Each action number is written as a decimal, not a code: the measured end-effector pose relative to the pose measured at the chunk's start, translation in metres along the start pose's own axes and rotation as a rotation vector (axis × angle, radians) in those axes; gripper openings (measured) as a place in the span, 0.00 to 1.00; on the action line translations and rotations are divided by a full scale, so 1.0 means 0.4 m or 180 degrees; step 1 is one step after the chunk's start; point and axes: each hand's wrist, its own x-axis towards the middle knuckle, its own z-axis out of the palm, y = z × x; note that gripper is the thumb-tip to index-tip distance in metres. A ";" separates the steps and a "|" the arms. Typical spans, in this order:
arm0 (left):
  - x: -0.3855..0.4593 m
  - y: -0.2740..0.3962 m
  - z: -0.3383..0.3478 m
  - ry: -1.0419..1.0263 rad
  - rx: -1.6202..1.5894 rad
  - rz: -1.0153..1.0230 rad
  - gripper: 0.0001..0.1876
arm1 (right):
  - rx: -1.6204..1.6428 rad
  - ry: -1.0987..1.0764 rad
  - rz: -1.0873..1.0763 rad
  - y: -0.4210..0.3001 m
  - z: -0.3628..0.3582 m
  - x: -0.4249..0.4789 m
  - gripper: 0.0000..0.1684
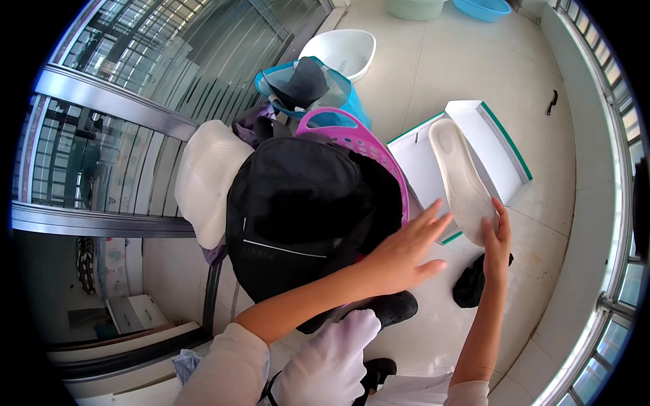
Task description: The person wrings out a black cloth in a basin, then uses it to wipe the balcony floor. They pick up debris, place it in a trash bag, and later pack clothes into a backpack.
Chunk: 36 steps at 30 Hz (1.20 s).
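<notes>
A white shoe insole [459,177] is held up by its near end in my right hand [496,243], with the thumb on its face. My left hand [406,248] hovers to the left of it, fingers apart, holding nothing. Behind the insole an open white box with green edges [495,142] lies on the floor, partly hidden by it. A black backpack [304,203] rests left of my left hand, on a pink plastic basket [350,133] that shows only at its rim and handle.
A white cap [210,177] lies against the backpack. Beyond stand a blue bag [350,99] holding dark fabric and a white basin [355,45]. A black cloth item [469,284] and a small black object [552,102] lie on the tiles. A glass door [122,101] borders the left.
</notes>
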 end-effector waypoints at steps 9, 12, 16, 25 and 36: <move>-0.306 -0.225 -0.264 0.1075 0.2061 -0.1415 0.25 | -0.0856 -0.0077 -0.0084 0.091 0.072 -0.021 0.31; -0.312 -0.233 -0.234 0.0712 0.2332 -0.1263 0.29 | -0.0728 -0.0131 0.0095 0.111 0.089 -0.084 0.27; -0.279 -0.246 -0.200 0.0190 0.2835 -0.1119 0.39 | -0.0670 -0.0172 0.0257 0.144 0.103 -0.132 0.24; -0.307 -0.337 -0.331 0.1716 0.1897 -0.2051 0.17 | -0.0768 -0.0435 0.0565 0.173 0.075 -0.199 0.20; -0.359 -0.365 -0.398 0.2956 -0.0249 -0.2334 0.20 | -0.0630 -0.0405 0.0715 0.210 0.014 -0.226 0.20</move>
